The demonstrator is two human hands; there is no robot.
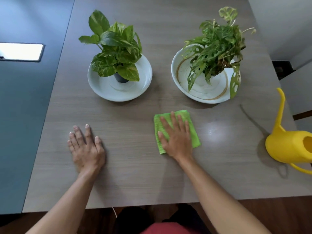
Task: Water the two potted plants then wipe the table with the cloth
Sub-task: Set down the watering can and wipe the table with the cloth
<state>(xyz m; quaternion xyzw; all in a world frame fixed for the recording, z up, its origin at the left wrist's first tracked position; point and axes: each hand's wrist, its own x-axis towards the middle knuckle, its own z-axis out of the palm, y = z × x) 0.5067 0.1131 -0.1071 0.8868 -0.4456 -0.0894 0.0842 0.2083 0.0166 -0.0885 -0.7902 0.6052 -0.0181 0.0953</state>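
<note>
Wiping step: the right hand (175, 137), fingers spread flat, presses the green cloth (176, 130) on the worktop (135, 174) before the two potted plants, the left hand (87, 147) resting open beside; next likely a sweep sideways.

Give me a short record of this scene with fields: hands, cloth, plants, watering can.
left hand: flat on the table, holding nothing
right hand: pressed flat on the cloth
cloth: green, folded, lying in front of the right plant
plants: left plant and right plant, each in a white dish
watering can: yellow, standing at the right edge
</note>
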